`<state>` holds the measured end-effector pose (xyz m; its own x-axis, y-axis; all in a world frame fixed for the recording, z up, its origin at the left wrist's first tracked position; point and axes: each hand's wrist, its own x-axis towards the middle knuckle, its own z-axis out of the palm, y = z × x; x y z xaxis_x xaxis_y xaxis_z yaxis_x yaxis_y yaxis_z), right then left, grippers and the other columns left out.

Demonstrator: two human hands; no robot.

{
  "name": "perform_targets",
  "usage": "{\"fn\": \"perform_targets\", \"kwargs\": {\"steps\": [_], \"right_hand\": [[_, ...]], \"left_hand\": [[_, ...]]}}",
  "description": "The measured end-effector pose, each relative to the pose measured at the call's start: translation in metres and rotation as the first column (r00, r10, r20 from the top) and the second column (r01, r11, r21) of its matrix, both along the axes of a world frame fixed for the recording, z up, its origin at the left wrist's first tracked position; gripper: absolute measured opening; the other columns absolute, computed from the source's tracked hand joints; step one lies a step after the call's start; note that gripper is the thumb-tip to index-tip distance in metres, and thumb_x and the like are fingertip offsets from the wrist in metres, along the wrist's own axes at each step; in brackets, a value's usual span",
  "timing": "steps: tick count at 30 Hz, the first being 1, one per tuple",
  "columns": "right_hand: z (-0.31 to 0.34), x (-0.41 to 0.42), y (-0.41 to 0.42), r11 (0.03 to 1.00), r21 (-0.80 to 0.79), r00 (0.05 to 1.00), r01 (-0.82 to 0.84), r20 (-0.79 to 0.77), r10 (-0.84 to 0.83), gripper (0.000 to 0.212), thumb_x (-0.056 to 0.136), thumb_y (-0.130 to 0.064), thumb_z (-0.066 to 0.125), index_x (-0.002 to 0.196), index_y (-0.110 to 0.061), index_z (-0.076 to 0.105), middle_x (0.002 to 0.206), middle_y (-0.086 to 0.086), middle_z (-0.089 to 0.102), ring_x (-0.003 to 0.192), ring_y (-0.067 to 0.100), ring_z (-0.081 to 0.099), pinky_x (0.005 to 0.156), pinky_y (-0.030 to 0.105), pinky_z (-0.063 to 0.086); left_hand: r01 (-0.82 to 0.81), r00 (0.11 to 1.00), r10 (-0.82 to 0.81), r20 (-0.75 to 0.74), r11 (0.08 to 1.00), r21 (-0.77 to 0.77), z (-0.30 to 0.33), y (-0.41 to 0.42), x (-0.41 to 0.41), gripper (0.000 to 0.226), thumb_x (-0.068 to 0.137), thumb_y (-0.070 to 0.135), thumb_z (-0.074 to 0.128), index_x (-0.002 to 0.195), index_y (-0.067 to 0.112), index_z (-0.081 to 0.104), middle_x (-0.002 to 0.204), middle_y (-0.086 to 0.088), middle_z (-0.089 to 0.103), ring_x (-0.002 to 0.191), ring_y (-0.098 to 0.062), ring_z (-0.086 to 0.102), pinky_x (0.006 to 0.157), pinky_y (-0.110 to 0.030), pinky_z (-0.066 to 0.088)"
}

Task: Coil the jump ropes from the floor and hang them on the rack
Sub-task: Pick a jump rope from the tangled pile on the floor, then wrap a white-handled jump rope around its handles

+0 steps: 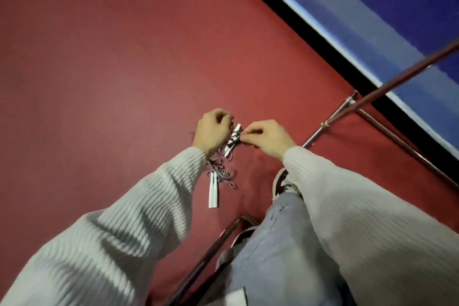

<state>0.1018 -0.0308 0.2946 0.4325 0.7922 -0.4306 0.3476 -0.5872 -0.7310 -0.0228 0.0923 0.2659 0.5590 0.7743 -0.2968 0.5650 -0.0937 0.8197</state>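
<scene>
Both hands, left [212, 131] and right [268, 138], pinch the jump rope [232, 140] beside the rack [372, 99].

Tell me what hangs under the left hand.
Under the left hand, tangled loops of thin grey jump rope dangle, with two white handles side by side at the bottom. The rope inside the fist is covered.

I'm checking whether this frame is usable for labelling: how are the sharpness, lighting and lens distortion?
Head view: soft throughout, so the thin cord of the jump rope blurs into a tangle between the left hand and right hand; light is dim and even, with folds shadowing the sleeves; the wide angle tilts the red floor and the rack.
</scene>
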Motion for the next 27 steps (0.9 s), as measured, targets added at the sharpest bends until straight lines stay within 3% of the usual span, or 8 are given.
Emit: {"fn": "perform_targets", "kwargs": {"steps": [5, 7, 9, 12, 18, 21, 23, 27], "right_hand": [[-0.08, 0.002, 0.03, 0.987, -0.128, 0.995, -0.092, -0.053, 0.086, 0.012, 0.092, -0.03, 0.073, 0.097, -0.023, 0.081, 0.092, -0.008, 0.074, 0.084, 0.007, 0.062, 0.076, 0.024, 0.041], [-0.106, -0.006, 0.032, 0.986, -0.154, 0.99, -0.072, -0.129, 0.052, 0.011, 0.09, -0.028, 0.073, 0.09, -0.021, 0.081, 0.085, -0.001, 0.075, 0.075, 0.008, 0.061, 0.072, 0.027, 0.043], [-0.127, -0.015, 0.031, 0.988, -0.154, 0.977, -0.023, -0.214, -0.01, 0.011, 0.09, -0.026, 0.073, 0.087, -0.018, 0.081, 0.077, 0.003, 0.075, 0.064, 0.008, 0.058, 0.07, 0.029, 0.047], [-0.152, -0.032, 0.021, 0.983, -0.168, 0.953, 0.069, -0.279, -0.115, 0.01, 0.09, -0.027, 0.073, 0.087, -0.022, 0.081, 0.066, -0.006, 0.07, 0.054, -0.002, 0.055, 0.067, 0.024, 0.047], [-0.169, -0.047, 0.005, 0.967, -0.25, 0.917, 0.042, -0.374, -0.137, 0.016, 0.091, -0.032, 0.072, 0.075, -0.036, 0.075, 0.067, -0.007, 0.073, 0.058, 0.0, 0.059, 0.076, 0.031, 0.055], [-0.165, -0.045, 0.008, 0.972, -0.233, 0.908, 0.029, -0.401, -0.123, 0.017, 0.091, -0.034, 0.073, 0.074, -0.037, 0.074, 0.068, -0.007, 0.073, 0.058, 0.0, 0.059, 0.077, 0.029, 0.054], [-0.164, -0.043, 0.009, 0.974, -0.218, 0.896, 0.053, -0.42, -0.143, 0.012, 0.091, -0.033, 0.074, 0.079, -0.034, 0.076, 0.069, -0.007, 0.073, 0.058, -0.003, 0.059, 0.077, 0.027, 0.054], [-0.168, -0.037, 0.007, 0.972, -0.223, 0.886, 0.074, -0.432, -0.167, 0.008, 0.091, -0.033, 0.073, 0.093, -0.028, 0.08, 0.074, -0.006, 0.075, 0.057, -0.006, 0.059, 0.076, 0.023, 0.054]], "left_hand": [[-0.142, 0.972, 0.117, -0.206, 0.983, -0.113, -0.095, 0.005, -0.024, 0.03, 0.095, 0.023, 0.056, 0.065, 0.025, 0.058, 0.063, 0.01, 0.06, 0.069, -0.027, 0.061, 0.072, -0.037, 0.051], [-0.164, 0.949, 0.112, -0.295, 0.974, -0.156, -0.13, 0.0, -0.035, 0.028, 0.095, 0.025, 0.055, 0.068, 0.02, 0.061, 0.065, 0.004, 0.063, 0.077, -0.031, 0.067, 0.072, -0.037, 0.052], [-0.15, 0.924, 0.072, -0.374, 0.972, -0.182, -0.159, -0.006, -0.044, 0.025, 0.097, 0.025, 0.053, 0.076, 0.016, 0.063, 0.074, -0.003, 0.066, 0.084, -0.032, 0.068, 0.074, -0.036, 0.049], [-0.152, 0.87, 0.028, -0.493, 0.965, -0.214, -0.194, -0.016, -0.05, 0.019, 0.094, 0.02, 0.051, 0.079, 0.014, 0.061, 0.087, -0.015, 0.07, 0.093, -0.037, 0.068, 0.077, -0.037, 0.05], [-0.176, 0.69, -0.116, -0.714, 0.93, -0.322, -0.27, -0.045, -0.075, 0.032, 0.092, 0.022, 0.054, 0.11, -0.002, 0.067, 0.119, -0.028, 0.066, 0.112, -0.046, 0.062, 0.09, -0.042, 0.049], [-0.188, 0.626, -0.166, -0.762, 0.916, -0.354, -0.295, -0.064, -0.079, 0.042, 0.097, 0.025, 0.052, 0.129, -0.002, 0.053, 0.135, -0.026, 0.053, 0.125, -0.047, 0.054, 0.103, -0.045, 0.042], [-0.25, 0.617, -0.092, -0.781, 0.919, -0.306, -0.298, -0.077, -0.077, 0.045, 0.097, 0.026, 0.057, 0.131, -0.001, 0.043, 0.138, -0.025, 0.044, 0.126, -0.047, 0.052, 0.104, -0.05, 0.042], [-0.267, 0.616, -0.064, -0.786, 0.921, -0.284, -0.302, -0.087, -0.071, 0.045, 0.096, 0.031, 0.06, 0.126, 0.0, 0.045, 0.128, -0.024, 0.058, 0.12, -0.044, 0.059, 0.097, -0.05, 0.048]]}}
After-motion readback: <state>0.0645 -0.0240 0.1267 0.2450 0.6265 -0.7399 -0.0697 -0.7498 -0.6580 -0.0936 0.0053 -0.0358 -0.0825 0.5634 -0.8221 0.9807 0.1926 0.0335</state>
